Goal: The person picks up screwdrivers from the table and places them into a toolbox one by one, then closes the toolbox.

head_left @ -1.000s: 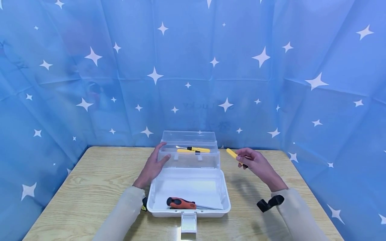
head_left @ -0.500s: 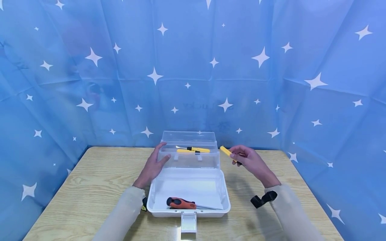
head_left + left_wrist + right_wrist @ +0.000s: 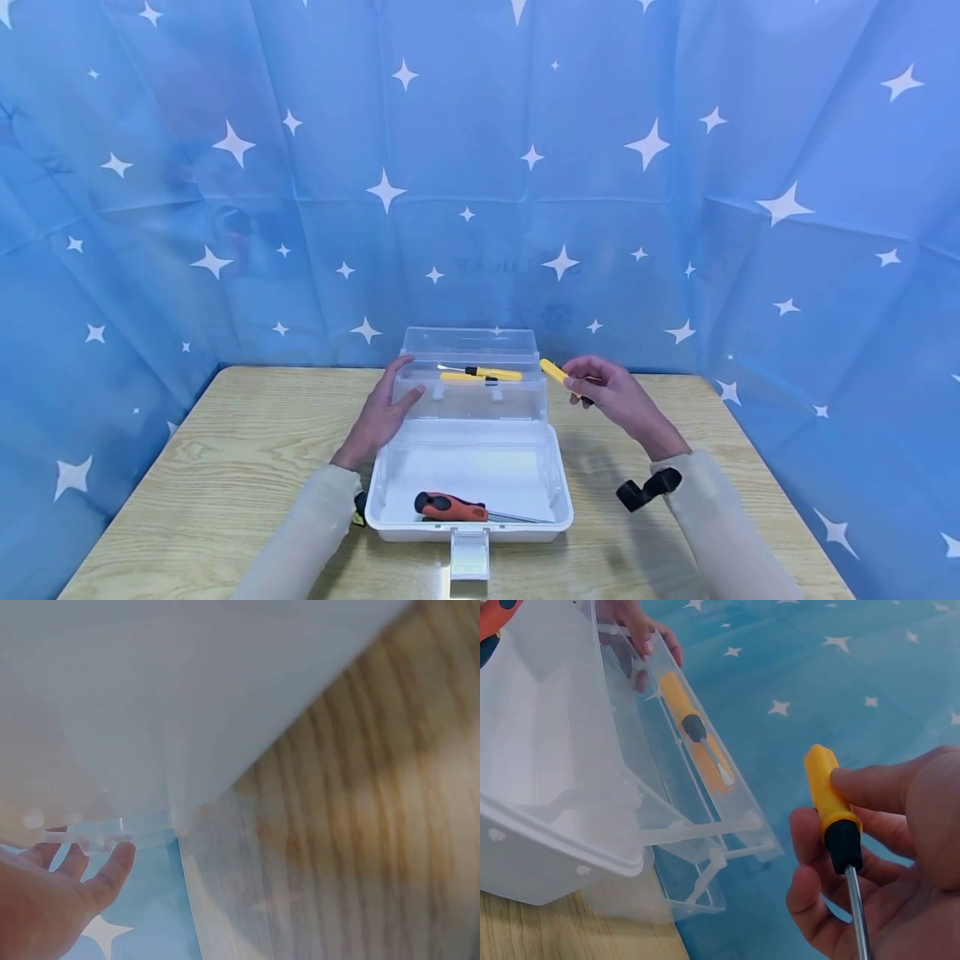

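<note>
My right hand (image 3: 611, 396) pinches a yellow screwdriver (image 3: 826, 784) by its handle between thumb and fingers, just right of the clear tray (image 3: 468, 406). Its black collar and metal shaft point back past the palm in the right wrist view. At the tray's left end, my left hand (image 3: 378, 412) grips the edge, thumb on the near side. Inside the raised tray lie two yellow-handled screwdrivers (image 3: 498, 374), one showing its flat blade. A red and black screwdriver (image 3: 450, 507) rests along the front of the white toolbox (image 3: 567, 500), whose lid is up.
The toolbox latch (image 3: 470, 560) hangs down in front. Clear hinge arms (image 3: 705, 829) join tray and box on the right side. A wooden table (image 3: 247, 467) bears the box, and a blue star-patterned curtain (image 3: 480, 125) closes off the back and sides.
My right hand has moved left and slightly up with the yellow screwdriver, bringing its handle end up to the tray's right side. My left hand and the toolbox have stayed put.
</note>
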`<state>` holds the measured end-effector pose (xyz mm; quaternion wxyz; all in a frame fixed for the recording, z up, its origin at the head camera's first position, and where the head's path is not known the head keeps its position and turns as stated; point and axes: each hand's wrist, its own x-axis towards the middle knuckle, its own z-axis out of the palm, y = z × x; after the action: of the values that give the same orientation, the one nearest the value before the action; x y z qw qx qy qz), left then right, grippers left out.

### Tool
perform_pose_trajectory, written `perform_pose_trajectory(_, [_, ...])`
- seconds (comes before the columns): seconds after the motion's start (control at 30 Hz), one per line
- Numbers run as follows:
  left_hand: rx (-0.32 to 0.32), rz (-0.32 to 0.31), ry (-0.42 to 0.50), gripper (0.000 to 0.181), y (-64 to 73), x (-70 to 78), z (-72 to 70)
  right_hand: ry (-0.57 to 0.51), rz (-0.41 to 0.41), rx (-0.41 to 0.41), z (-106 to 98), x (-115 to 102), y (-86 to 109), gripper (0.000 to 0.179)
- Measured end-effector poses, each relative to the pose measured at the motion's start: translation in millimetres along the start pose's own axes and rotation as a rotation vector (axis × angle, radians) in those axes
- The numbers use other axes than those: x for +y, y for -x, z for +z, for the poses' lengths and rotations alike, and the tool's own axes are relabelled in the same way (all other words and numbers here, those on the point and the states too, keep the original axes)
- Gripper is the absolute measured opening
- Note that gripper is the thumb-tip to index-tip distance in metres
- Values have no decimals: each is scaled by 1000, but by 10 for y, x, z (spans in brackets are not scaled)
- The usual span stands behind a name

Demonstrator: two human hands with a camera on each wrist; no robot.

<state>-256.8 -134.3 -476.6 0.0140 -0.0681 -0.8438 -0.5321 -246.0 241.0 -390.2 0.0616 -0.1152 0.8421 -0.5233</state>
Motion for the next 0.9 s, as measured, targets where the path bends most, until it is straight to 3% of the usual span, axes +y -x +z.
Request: perform_pose_trajectory(0.9, [1,15,5,62,-18,-16,-2,28,-8,-31,120,-136,-207,24])
